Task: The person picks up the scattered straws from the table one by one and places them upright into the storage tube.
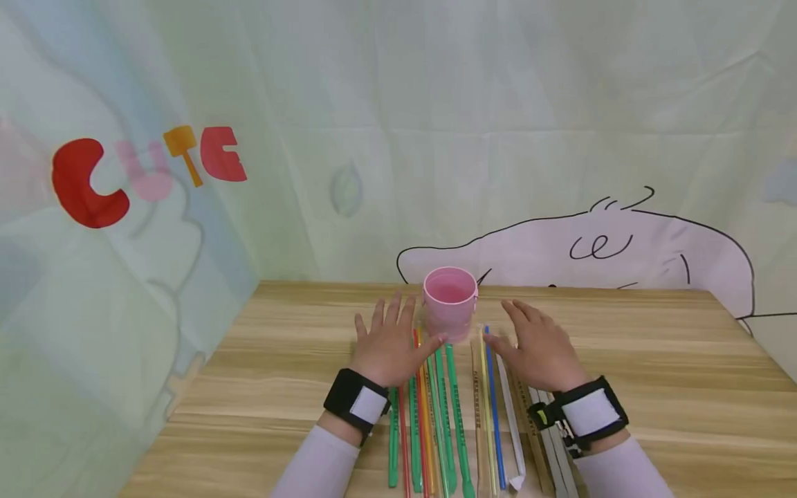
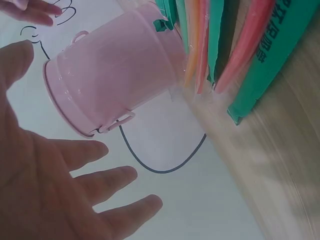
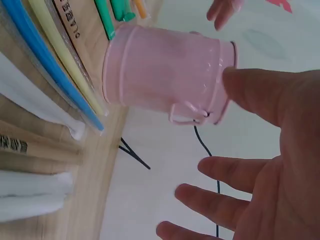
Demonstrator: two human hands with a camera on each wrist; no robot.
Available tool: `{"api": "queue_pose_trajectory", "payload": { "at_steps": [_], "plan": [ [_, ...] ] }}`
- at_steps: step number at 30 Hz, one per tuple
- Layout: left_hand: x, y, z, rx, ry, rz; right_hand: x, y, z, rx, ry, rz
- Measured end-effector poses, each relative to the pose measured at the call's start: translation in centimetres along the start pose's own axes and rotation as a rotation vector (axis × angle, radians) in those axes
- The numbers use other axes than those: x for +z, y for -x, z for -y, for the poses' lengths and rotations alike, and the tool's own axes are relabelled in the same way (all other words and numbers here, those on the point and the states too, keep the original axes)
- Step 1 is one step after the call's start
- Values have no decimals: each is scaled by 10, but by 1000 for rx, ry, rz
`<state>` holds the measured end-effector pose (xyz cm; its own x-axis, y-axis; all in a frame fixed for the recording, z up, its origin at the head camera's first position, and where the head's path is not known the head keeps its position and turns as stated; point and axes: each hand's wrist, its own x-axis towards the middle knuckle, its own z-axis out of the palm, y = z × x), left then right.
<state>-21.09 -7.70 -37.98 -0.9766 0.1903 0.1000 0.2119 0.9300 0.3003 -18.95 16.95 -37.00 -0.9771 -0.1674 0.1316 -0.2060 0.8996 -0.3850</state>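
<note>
The left hand (image 1: 389, 348) and right hand (image 1: 543, 351), empty with fingers spread, are above slim straws (image 1: 459, 418) lying lengthwise near to far on the tabletop (image 1: 672, 387), green, red, blue, white and brown. Beyond, a pink bucket (image 1: 450, 318) stands upright, mouth up.

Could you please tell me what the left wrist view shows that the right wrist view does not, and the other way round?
Only the left wrist view shows the red straws. Only the right wrist view shows the blue straw and white straws. Both show the pink bucket, green straws, and parts of the left hand and right hand.
</note>
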Motion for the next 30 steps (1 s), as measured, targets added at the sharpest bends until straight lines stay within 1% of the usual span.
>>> {"api": "queue_pose_trajectory", "payload": {
  "at_steps": [3,7,11,14,19,25,30],
  "plan": [
    [-1,0,0,-6,17,-2,-10,1,-9,34,-35,42],
    [-1,1,-2,6,31,-7,-19,8,-30,124,-55,129],
    [-2,2,-2,7,26,-1,-15,16,-48,194,-27,216],
    [-2,2,0,4,28,7,-7,20,-55,213,-11,252],
    [-3,2,-1,4,38,12,5,22,-60,235,-19,259],
    [-2,2,1,-11,63,20,10,22,-57,255,-36,262],
    [-1,1,3,-11,91,36,14,23,-52,257,-19,245]
  ]
}}
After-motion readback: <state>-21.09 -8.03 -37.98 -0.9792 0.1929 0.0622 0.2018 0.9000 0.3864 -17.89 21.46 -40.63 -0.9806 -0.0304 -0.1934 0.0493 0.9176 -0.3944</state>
